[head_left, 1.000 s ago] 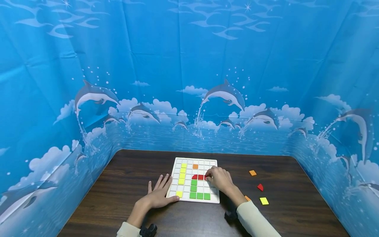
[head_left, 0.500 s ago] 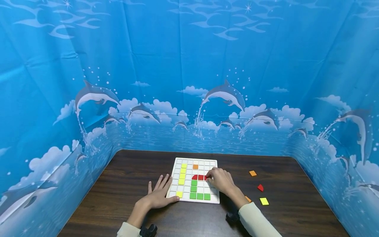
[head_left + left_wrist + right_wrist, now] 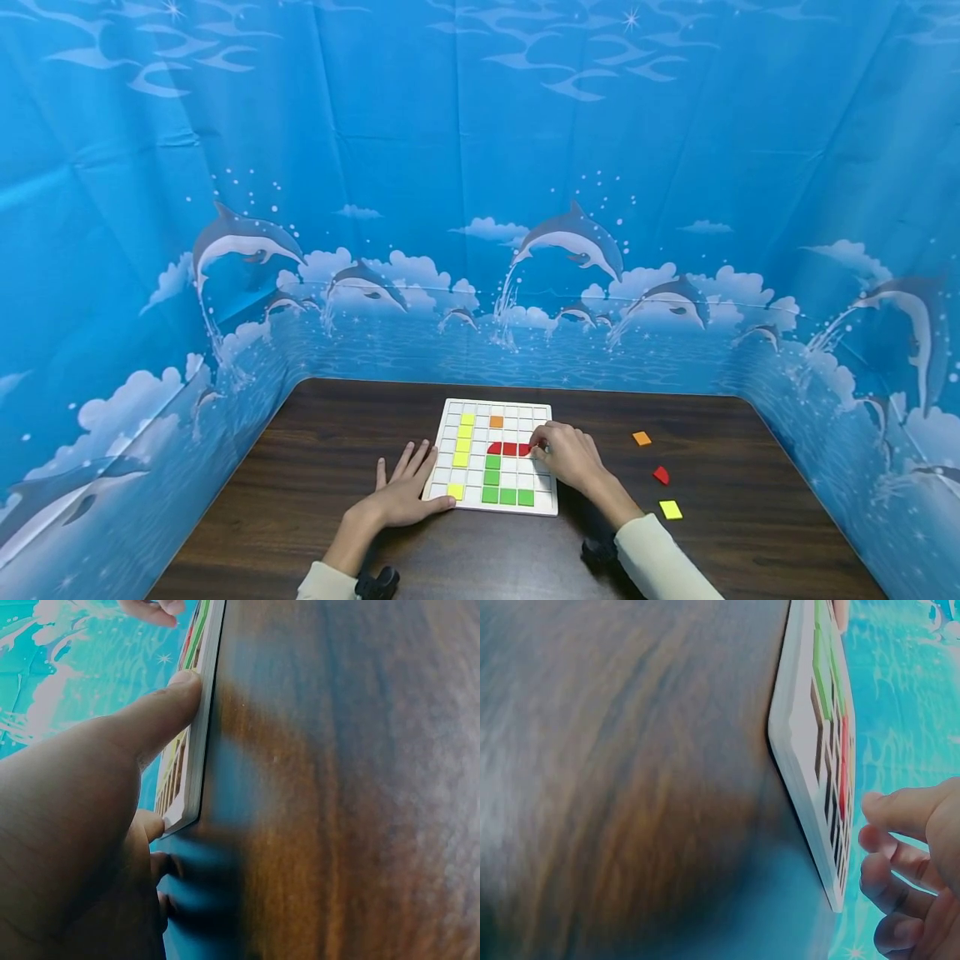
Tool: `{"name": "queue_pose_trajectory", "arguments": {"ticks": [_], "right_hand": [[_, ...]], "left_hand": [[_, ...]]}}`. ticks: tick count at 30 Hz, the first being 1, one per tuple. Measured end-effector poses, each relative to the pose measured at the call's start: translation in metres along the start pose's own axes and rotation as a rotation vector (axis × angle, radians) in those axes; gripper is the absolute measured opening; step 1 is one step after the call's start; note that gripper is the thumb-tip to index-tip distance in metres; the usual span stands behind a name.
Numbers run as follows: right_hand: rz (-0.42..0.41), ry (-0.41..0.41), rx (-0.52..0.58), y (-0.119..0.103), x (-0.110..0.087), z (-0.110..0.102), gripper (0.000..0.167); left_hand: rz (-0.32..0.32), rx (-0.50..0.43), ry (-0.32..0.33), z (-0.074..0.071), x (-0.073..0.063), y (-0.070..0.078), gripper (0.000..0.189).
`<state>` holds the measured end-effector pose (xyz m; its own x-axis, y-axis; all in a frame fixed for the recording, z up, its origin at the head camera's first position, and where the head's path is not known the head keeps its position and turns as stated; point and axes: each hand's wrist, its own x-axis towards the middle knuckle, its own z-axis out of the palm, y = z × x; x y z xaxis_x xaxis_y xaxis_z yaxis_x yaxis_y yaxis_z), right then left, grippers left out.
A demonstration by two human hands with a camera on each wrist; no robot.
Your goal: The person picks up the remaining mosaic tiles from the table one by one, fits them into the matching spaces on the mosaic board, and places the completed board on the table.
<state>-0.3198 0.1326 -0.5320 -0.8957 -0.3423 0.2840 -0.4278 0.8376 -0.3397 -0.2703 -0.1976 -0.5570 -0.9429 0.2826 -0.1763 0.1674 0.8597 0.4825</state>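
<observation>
A white grid board (image 3: 472, 478) lies on the table. My left hand (image 3: 403, 496) has its fingers spread along the board's left side, thumb on the near left corner; the left wrist view shows the thumb (image 3: 176, 697) across the edge. At the board's right side is my right hand (image 3: 572, 456), beside a row of red pieces (image 3: 510, 449) with rounded ends. In the right wrist view its bent fingers (image 3: 889, 881) hover just off the board with nothing between them. Green squares (image 3: 491, 477), yellow squares (image 3: 466, 432) and an orange square (image 3: 497, 422) sit in the grid.
Right of the board lie a loose orange square (image 3: 641, 438), a red quarter-round piece (image 3: 661, 476) and a yellow square (image 3: 671, 510). A blue dolphin-print curtain (image 3: 480, 167) encloses the dark wooden table (image 3: 315, 450). Each wrist carries a black device.
My right hand has drawn back slightly to the right, uncovering the rounded red piece at the row's right end. Its forearm now hides a loose orange piece. The left hand stays put.
</observation>
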Motion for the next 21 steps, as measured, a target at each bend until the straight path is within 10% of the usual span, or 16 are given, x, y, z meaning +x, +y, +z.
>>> {"name": "queue_pose_trajectory", "arguments": {"ticks": [21], "right_hand": [[0.069,0.070,-0.019,0.026,-0.018,-0.026,0.013]], "left_hand": [[0.019,-0.017,-0.010,-0.007,-0.008,0.009,0.110]]}}
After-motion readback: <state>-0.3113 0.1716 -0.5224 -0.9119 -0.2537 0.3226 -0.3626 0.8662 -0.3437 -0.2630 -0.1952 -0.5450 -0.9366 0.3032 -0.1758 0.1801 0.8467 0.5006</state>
